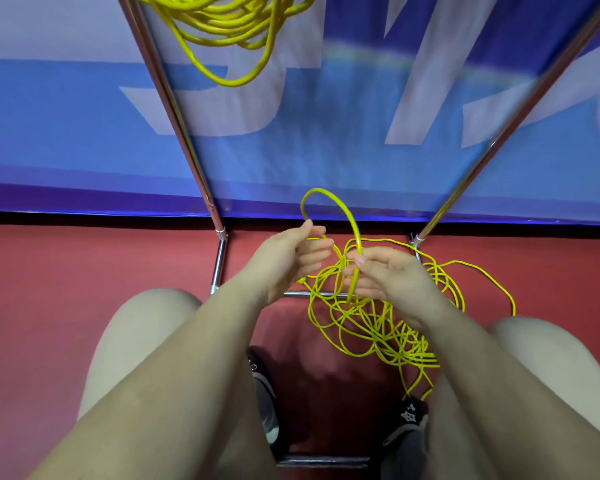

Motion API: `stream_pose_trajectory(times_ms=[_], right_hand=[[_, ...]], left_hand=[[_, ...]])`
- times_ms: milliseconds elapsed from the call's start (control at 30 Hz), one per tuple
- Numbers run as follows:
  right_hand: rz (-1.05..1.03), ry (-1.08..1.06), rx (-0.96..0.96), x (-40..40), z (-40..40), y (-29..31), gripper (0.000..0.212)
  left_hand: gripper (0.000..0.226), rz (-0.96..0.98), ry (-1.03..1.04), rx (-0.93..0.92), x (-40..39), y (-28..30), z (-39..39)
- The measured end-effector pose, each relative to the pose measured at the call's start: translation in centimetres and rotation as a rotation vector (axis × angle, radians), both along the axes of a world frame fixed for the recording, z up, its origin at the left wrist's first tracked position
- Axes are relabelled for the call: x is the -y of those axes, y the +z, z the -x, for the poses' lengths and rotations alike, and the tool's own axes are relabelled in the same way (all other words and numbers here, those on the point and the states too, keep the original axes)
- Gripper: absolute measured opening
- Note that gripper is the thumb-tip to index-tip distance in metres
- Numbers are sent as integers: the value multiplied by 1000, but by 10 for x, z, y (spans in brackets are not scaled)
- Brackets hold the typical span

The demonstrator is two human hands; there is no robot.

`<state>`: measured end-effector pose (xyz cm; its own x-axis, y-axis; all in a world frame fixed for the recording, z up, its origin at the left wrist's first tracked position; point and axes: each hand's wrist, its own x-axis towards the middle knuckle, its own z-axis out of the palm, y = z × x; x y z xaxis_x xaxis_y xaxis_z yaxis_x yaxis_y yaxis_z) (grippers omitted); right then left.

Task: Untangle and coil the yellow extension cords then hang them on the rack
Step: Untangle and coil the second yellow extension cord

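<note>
1. Step judged: untangling. A raised loop of thin yellow plastic extension cord [329,206] arched between both hands.
2. Left hand [291,258] pinched one end of the loop; right hand [388,275] curled round the other.
3. Tangled pile [378,323] lay on the red floor [49,289], over the chrome tube rack [174,109] base.
4. Coiled yellow cords [222,26] already hung up top.
5. Next: probably feed the loop free of the crossings.

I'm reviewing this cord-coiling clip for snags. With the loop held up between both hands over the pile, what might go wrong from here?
1. The tangled cord lies across the rack's base bar; pulling may snag it there.
2. The loop that the left hand and right hand hold runs into the heap, so lifting could tighten a knot.
3. Strands trail by the right shoe, likely to catch underfoot.
</note>
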<state>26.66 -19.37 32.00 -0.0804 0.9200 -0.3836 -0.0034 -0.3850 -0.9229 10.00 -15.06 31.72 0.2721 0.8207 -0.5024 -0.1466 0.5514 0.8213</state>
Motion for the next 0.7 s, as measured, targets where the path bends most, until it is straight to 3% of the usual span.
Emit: stream_pose_trajectory(times_ms=[133, 200, 267, 433, 533, 633, 700], right_hand=[[164, -225, -240, -12, -11, -6, 10], [212, -287, -312, -18, -15, -11, 10], [233, -317, -354, -23, -16, -16, 9], [223, -261, -388, -32, -13, -27, 14], [159, -83, -91, -34, -13, -37, 25], [-6, 174, 321, -30, -10, -48, 19], [-95, 352, 493, -26, -10, -57, 19]], left_hand=[[41, -121, -362, -280, 14, -25, -11], [30, -184, -478, -337, 21, -33, -14], [2, -187, -496, -308, 23, -35, -17], [22, -318, -419, -383, 15, -42, -19], [21, -280, -236, -318, 7, -42, -18], [20, -194, -54, -219, -5, -39, -13], [21, -142, 18, -142, -10, -37, -9]])
